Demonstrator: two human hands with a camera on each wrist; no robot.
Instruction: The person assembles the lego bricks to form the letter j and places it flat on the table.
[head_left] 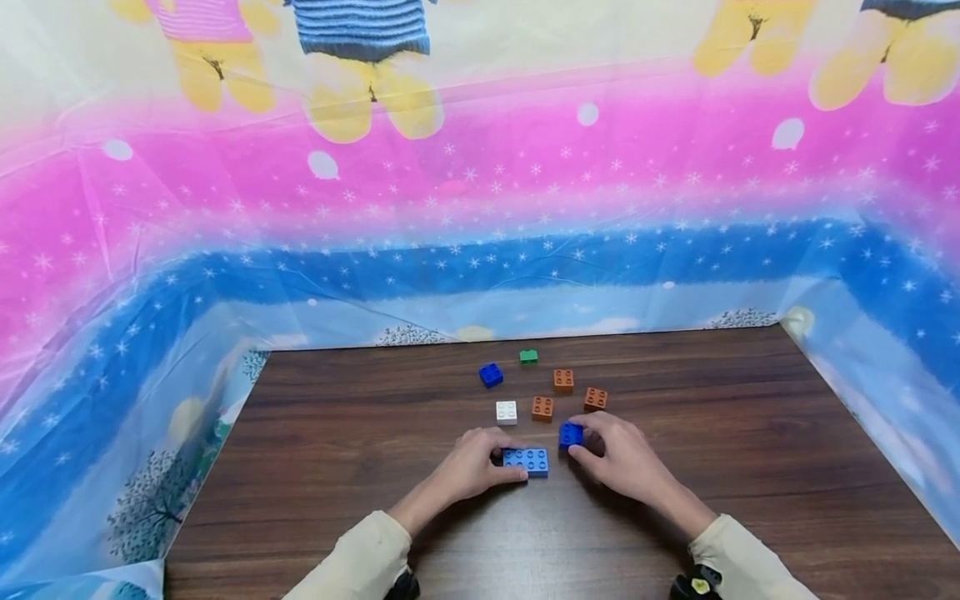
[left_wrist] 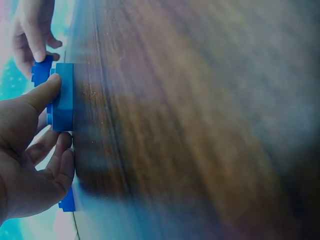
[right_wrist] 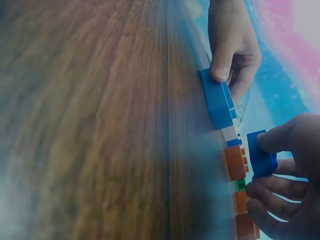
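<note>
My left hand (head_left: 477, 461) grips the left part of a light blue eight-stud toy brick (head_left: 534, 462), thumb on its near side and fingers behind. In the left wrist view that brick (left_wrist: 63, 100) rests on the table. To its right, my right hand (head_left: 624, 455) pinches a small dark blue four-stud brick (head_left: 571, 435) between thumb and fingers. The right wrist view has this dark blue brick (right_wrist: 260, 152) slightly above the tabletop and apart from the light blue one. Just behind the two hands lie a white brick (head_left: 506, 412) and an orange brick (head_left: 542, 408).
Farther back on the dark wooden table (head_left: 337, 433) are another dark blue brick (head_left: 491, 375), a green brick (head_left: 528, 357) and two more orange bricks, one at the back (head_left: 563, 380) and one to the right (head_left: 596, 399). A patterned cloth (head_left: 480, 250) hangs behind the table.
</note>
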